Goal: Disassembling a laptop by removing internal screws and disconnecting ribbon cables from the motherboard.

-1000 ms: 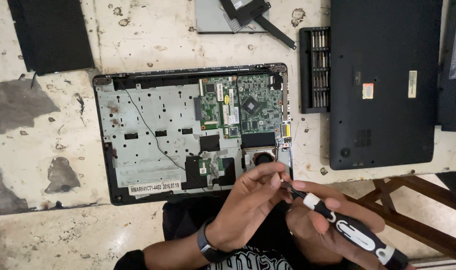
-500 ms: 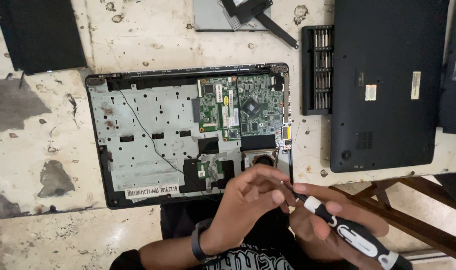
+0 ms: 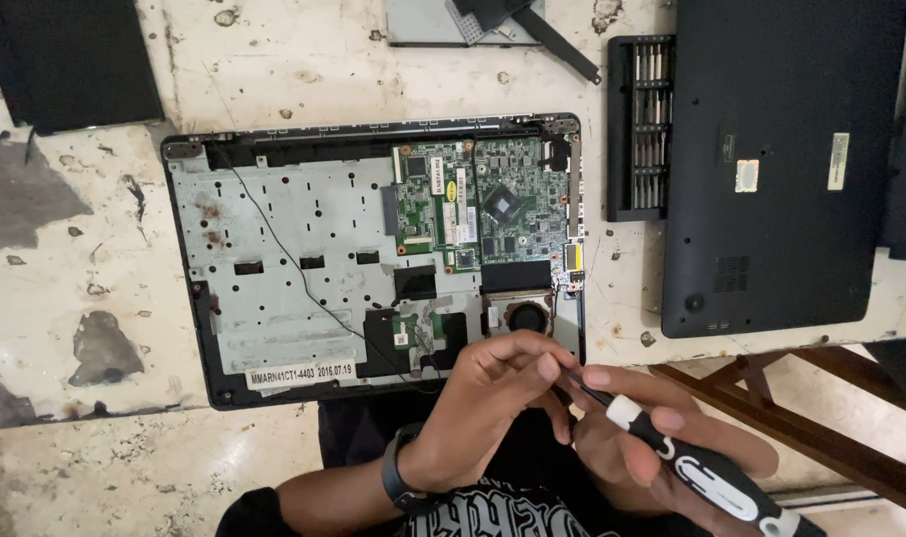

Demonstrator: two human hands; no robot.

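Below the laptop (image 3: 373,259), right hand (image 3: 662,452) grips a screwdriver (image 3: 692,467) angled up-left, left hand (image 3: 493,398) pinching its tip.

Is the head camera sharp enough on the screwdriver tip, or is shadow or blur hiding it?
Head view: even, soft light, no glare; the green circuit board is crisp. The screwdriver handle is clear, but its tip is hidden behind the left hand fingers, with slight shadow there. The right hand is sharp, cut off at the frame bottom.

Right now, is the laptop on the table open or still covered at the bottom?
Open: the laptop shows its green circuit board and fan, and a black cover lies beside it.
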